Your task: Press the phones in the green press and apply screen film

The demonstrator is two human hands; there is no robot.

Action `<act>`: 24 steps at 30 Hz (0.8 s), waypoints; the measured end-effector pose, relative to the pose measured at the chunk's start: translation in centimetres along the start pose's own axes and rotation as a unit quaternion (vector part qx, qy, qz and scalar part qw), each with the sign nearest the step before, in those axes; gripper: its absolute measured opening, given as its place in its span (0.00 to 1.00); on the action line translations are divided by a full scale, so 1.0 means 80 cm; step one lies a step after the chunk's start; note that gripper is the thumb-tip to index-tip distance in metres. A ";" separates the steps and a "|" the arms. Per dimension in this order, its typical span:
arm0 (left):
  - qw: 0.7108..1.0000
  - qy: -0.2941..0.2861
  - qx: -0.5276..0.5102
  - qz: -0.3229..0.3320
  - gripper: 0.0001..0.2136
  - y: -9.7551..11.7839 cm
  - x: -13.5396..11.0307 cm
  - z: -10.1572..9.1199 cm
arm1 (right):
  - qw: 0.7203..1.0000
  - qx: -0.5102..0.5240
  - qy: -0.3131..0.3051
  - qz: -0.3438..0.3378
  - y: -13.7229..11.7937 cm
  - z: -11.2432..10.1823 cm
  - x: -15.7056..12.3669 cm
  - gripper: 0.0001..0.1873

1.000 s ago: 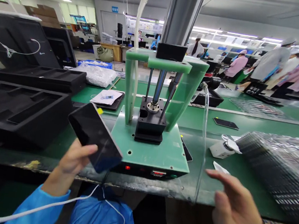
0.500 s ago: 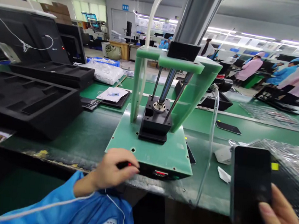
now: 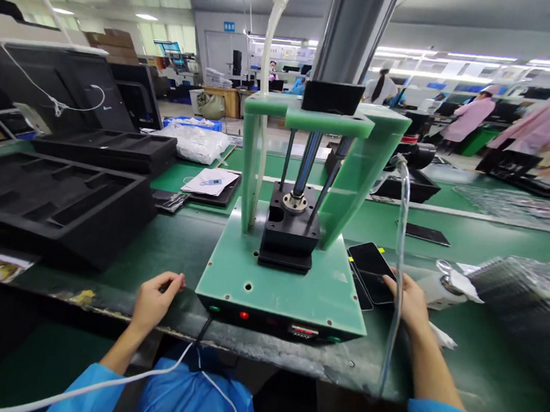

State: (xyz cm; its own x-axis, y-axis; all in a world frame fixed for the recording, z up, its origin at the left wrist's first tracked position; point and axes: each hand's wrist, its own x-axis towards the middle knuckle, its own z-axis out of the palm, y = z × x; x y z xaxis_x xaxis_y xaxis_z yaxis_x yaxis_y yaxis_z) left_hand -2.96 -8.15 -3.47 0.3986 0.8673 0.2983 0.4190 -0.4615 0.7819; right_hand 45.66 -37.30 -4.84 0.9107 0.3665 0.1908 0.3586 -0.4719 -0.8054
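My right hand (image 3: 410,302) grips the near right edge of a black-screened smartphone (image 3: 371,268), which lies low over the bench, right of the press. Partly beneath it, another dark phone (image 3: 360,292) shows beside the press base. At the press's left front corner is my left hand (image 3: 153,298), thumb and fingers drawn together; nothing shows in them. Between my hands stands the bench press (image 3: 276,291), with a green base and frame. Its black pressing block (image 3: 290,234) sits low on the base. A red light (image 3: 244,315) glows on the front panel.
Black foam trays (image 3: 58,209) fill the left side. A clear hose (image 3: 396,310) hangs in front of my right wrist. To the right are a white bottle-like object (image 3: 443,289), a stack of clear plastic trays (image 3: 529,311) and another phone (image 3: 424,233). People in pink coats stand farther back.
My left hand has moved left, off the press's front panel. My right hand has carried the phone left and away from me, from the near right to beside the press.
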 end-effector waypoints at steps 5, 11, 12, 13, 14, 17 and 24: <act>0.996 0.010 0.071 0.053 0.16 -0.013 -0.010 0.008 | 0.995 -0.089 0.035 -0.022 0.024 0.005 0.001 0.31; 0.994 0.005 0.090 0.065 0.16 -0.010 -0.006 0.009 | 0.983 -0.167 0.034 -0.075 0.038 0.011 -0.004 0.29; 0.994 0.003 0.093 0.065 0.16 -0.009 -0.006 0.008 | 0.980 -0.176 0.035 -0.081 0.038 0.011 -0.004 0.28; 0.993 0.003 0.094 0.065 0.17 -0.009 -0.006 0.008 | 0.978 -0.185 0.036 -0.086 0.037 0.012 -0.004 0.28; 0.993 0.002 0.096 0.065 0.17 -0.008 -0.005 0.007 | 0.976 -0.192 0.038 -0.090 0.037 0.011 -0.005 0.27; 0.993 0.000 0.101 0.065 0.18 -0.008 -0.006 0.006 | 0.973 -0.211 0.044 -0.089 0.034 0.010 -0.006 0.26; 0.990 -0.002 0.111 0.083 0.19 -0.011 -0.005 0.004 | 0.970 -0.224 0.093 -0.031 0.032 -0.001 -0.002 0.28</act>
State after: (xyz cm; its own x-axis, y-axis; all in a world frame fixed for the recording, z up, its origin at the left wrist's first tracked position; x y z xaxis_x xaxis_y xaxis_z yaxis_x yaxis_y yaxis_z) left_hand -3.22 -8.18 -4.49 0.4797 0.7752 0.4109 0.5156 -0.6280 0.5828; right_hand 46.46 -38.60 -6.89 0.8907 0.2746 0.3623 0.4294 -0.7699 -0.4720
